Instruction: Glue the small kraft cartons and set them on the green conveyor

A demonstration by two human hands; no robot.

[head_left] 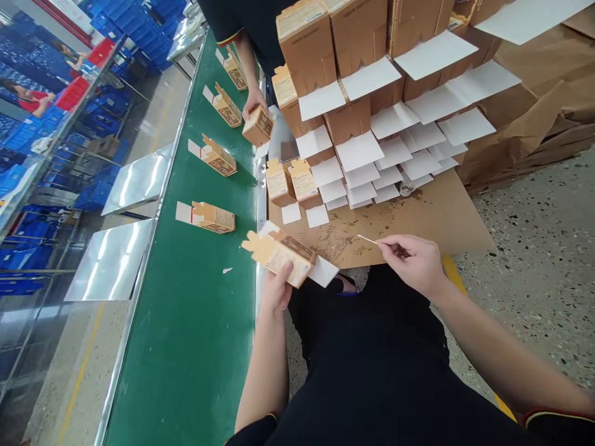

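Note:
My left hand (279, 288) grips a small brown-and-cream carton (288, 254) at the edge of the green belt. Its notched flaps point left, and a white flap sticks out at its right end. In my right hand (416, 260), a thin pale stick (367, 238) is pinched between thumb and fingers, apart from the carton. Just beyond my left hand, two more cartons (304, 179) stand with their top flaps up and white flaps folded out toward me. Whether the stick's tip carries anything is too small to tell.
Several open cartons (214, 217) lie spaced along the green conveyor belt (186, 347). A co-worker's hand (255, 102) holds another carton (258, 126) ahead. Stacked cartons (311, 56) with white flaps stand on a brown cardboard sheet (437, 214). A clear tape roll (406, 188) lies beside the stack.

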